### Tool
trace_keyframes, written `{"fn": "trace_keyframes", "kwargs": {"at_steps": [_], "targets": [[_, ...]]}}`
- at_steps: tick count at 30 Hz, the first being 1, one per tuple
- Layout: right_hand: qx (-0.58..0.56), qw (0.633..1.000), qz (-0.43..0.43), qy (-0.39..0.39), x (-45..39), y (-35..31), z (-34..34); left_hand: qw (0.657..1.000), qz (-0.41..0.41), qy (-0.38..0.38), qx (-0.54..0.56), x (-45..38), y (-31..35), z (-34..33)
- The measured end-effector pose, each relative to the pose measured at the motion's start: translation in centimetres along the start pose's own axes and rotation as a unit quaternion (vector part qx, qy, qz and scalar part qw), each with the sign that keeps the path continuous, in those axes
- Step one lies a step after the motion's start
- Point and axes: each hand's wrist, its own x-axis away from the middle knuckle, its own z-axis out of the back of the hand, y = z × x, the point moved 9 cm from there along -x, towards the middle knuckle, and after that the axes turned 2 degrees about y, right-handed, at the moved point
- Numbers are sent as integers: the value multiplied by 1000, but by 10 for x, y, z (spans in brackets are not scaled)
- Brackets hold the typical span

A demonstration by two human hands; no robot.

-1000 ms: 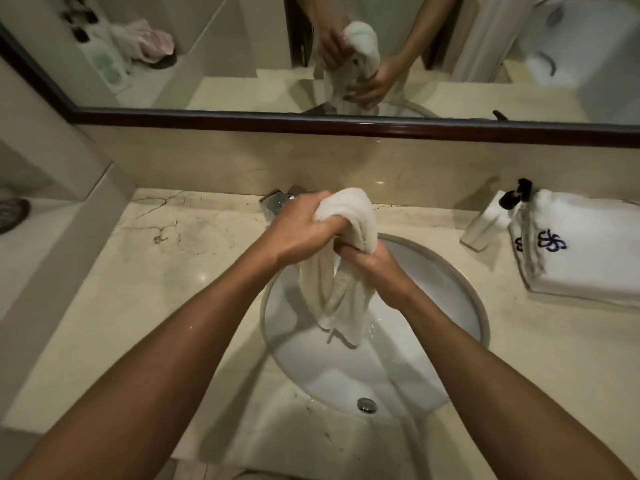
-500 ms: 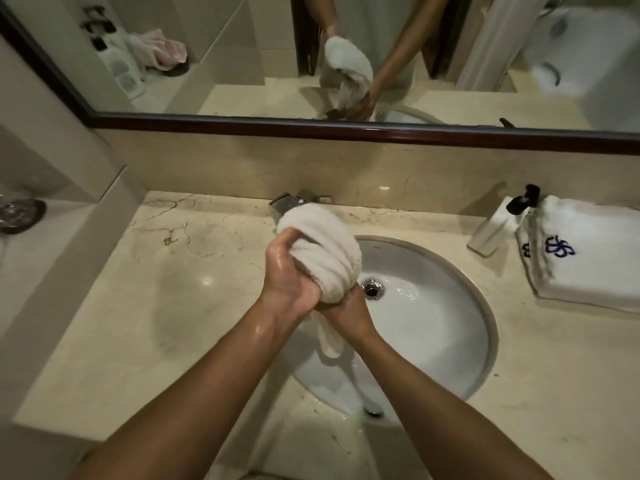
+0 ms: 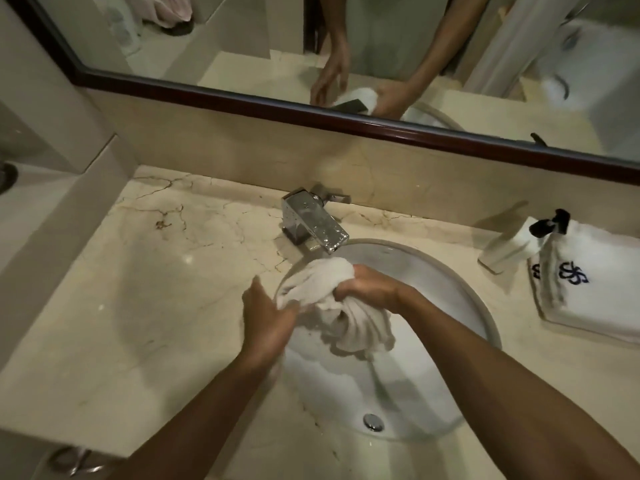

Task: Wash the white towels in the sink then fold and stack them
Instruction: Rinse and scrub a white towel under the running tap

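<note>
The right hand (image 3: pixel 369 289) clenches the wet towel (image 3: pixel 332 306) at its bunched middle, over the left part of the sink (image 3: pixel 485 306), below the faucet (image 3: pixel 313 225); the left hand (image 3: pixel 268 320), fingers straight, touches the towel's left side — its twisted tail hangs down-right of the fist; folded towels (image 3: pixel 595 289) lie right.

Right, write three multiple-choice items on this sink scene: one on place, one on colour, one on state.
1. The folded towels lie: A. on the counter right of the basin; B. in the basin; C. left of the faucet.
2. Their embroidered emblem is: A. red; B. dark blue; C. gold.
3. The right hand: A. lies flat; B. grips the wet towel; C. turns the faucet.

A: the folded towels sit on the counter beside the basin.
B: the emblem is dark blue.
B: the right hand clutches the wet towel.
</note>
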Motion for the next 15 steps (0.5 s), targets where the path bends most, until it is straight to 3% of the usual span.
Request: {"fn": "trace_keyframes", "kwargs": {"at_steps": [1,2,4,5,10,13,15], "targets": [[34,999,-9,-23,-4,-7,-2,977,-166,-21,-133,-2,24,-9],[74,996,-18,-50,-9,-12,-6,923,-304,-60,-227,3,44,-28],[140,985,-21,-102,-14,-23,-15,833,-436,-124,-318,8,64,-62],[149,981,-18,-120,-17,-27,-16,821,-461,-132,-311,2,72,-72],[-18,994,-47,-99,-14,-18,14,849,-499,-66,-161,-24,83,-79],[69,990,-110,-58,-14,7,34,872,-472,-63,-115,-29,69,-84],[114,977,-152,-100,-7,23,36,898,-428,-86,-61,-30,67,-90]]}}
